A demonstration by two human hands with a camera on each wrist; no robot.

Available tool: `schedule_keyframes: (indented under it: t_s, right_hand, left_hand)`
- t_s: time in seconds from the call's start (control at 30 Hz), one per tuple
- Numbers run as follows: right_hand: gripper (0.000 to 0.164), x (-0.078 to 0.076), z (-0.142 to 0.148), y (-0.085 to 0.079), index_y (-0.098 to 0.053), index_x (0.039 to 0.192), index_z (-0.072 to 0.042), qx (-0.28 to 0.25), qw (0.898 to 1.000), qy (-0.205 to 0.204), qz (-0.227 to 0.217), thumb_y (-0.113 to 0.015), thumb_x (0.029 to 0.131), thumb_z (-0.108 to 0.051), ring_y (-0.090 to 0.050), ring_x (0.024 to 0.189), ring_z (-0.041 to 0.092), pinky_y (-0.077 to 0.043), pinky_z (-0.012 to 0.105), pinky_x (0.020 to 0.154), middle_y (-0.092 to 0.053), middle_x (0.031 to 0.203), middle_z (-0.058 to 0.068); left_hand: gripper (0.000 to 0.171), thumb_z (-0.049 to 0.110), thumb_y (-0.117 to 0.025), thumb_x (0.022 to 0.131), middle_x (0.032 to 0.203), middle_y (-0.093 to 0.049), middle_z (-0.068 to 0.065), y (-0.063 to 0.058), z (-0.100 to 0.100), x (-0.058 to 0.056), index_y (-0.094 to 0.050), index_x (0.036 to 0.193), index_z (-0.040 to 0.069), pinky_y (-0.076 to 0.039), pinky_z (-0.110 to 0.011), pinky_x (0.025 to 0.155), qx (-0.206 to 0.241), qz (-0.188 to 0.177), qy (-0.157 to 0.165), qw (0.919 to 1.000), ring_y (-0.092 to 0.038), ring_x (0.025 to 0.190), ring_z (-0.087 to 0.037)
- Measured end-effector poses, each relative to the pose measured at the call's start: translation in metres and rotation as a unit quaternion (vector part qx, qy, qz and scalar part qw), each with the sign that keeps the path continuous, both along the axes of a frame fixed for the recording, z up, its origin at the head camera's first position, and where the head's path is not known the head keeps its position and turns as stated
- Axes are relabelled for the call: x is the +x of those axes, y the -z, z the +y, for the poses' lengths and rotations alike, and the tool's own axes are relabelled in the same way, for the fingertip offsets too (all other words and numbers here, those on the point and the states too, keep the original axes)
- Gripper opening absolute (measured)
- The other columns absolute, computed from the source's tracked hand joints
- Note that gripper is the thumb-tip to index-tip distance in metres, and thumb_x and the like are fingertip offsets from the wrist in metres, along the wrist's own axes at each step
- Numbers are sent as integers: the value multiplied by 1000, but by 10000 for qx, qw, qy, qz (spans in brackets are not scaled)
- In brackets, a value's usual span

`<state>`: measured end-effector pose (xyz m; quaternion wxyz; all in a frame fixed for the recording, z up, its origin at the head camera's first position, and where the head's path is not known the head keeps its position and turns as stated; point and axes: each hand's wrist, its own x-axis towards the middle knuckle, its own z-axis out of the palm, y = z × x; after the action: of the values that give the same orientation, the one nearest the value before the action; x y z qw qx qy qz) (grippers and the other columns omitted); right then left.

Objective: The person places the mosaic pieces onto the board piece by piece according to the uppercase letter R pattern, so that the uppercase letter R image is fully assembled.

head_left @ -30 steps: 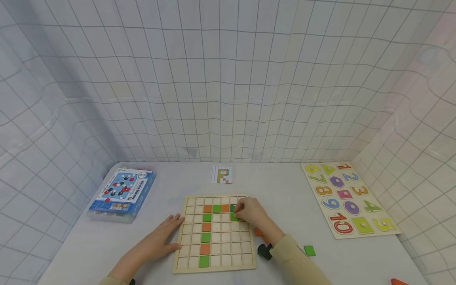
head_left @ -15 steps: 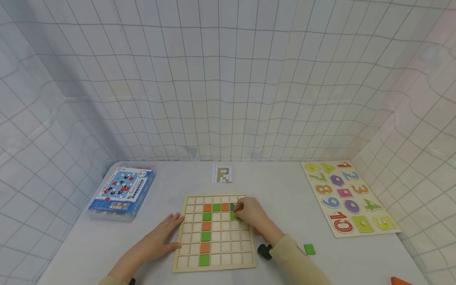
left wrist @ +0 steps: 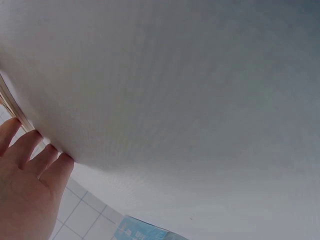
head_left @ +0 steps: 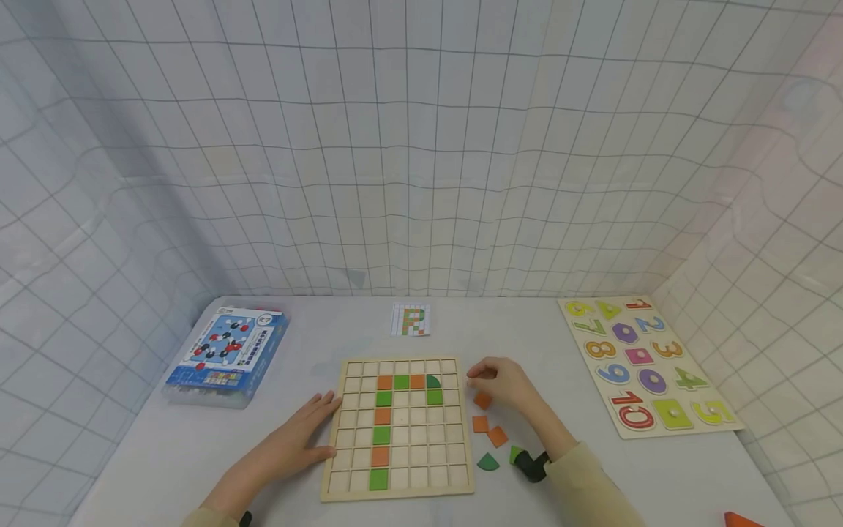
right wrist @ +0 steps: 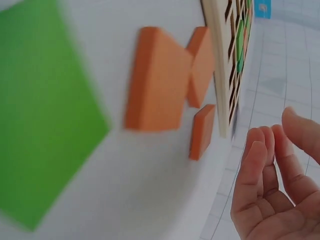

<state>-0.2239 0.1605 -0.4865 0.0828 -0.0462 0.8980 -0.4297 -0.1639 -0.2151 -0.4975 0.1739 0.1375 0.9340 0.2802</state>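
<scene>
A wooden grid board [head_left: 350,494] lies on the table, with orange and green square tiles in a column and along an upper row. At that row's right end sits a dark green quarter-round tile [head_left: 432,381], with a green square tile [head_left: 435,397] below it. My left hand [head_left: 296,439] rests against the board's left edge, fingers extended. To the right of the board, my right hand [head_left: 503,382] is above an orange tile [head_left: 483,400], its fingers loosely bent and holding nothing; the right wrist view shows a gap between thumb and fingers.
More orange tiles [head_left: 497,437], a green quarter-round tile [head_left: 488,462] and a partly hidden green tile [head_left: 515,454] lie right of the board. A pattern card [head_left: 411,320] lies behind it. A boxed set [head_left: 227,355] stands far left, a number puzzle [head_left: 648,373] far right.
My right hand has left the quarter-round tile on the board and moved right, uncovering the upper-right tiles and the loose pieces beside the board. The left hand stays in place.
</scene>
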Motion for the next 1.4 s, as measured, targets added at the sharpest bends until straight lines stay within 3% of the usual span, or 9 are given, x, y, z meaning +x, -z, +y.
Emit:
schedule_keyframes:
  t_s: [0.4,0.67,0.93,1.1,1.4]
  right_hand:
    - [20,35,37,-4,-72,100,-9,-153,9986,-499,6,-77,85,-21,-61,79,10,-50,20,68,-70,89,-2]
    - [13,53,40,-3,-70,98,-8,-206,9957,-890,-127,-73,85,-8,-60,79,11,-52,19,66,-67,87,-1]
    - [19,63,38,4,-69,98,-8,-408,9913,-1199,-349,-78,84,-16,-59,77,6,-52,19,68,-67,86,-3]
    - [22,68,35,8,-69,97,-10,-316,9885,-1440,-351,-81,81,-17,-57,76,3,-52,19,66,-66,87,-3]
    - [23,77,24,9,-69,91,-16,466,9805,-1879,-332,-84,75,-13,-50,72,3,-45,18,62,-59,82,-8]
  left_hand:
    - [83,30,-78,83,161,-26,-19,2,0,-1,-37,151,6,-24,-64,117,8,-7,-11,10000,-16,149,-45]
    - [84,32,-78,82,161,-27,-19,2,0,-1,-37,152,7,-24,-64,117,-38,-26,-52,10000,-16,149,-45]
    - [84,33,-78,82,161,-27,-18,3,2,-1,-37,151,8,-23,-65,117,-48,-11,-50,10000,-17,149,-45]
    - [84,32,-78,82,161,-27,-18,3,1,-1,-37,152,8,-24,-65,117,-51,-15,-39,10000,-16,149,-45]
    - [84,32,-78,82,160,-27,-20,1,1,-1,-38,151,7,-25,-65,116,-42,1,-13,10000,-18,148,-46]
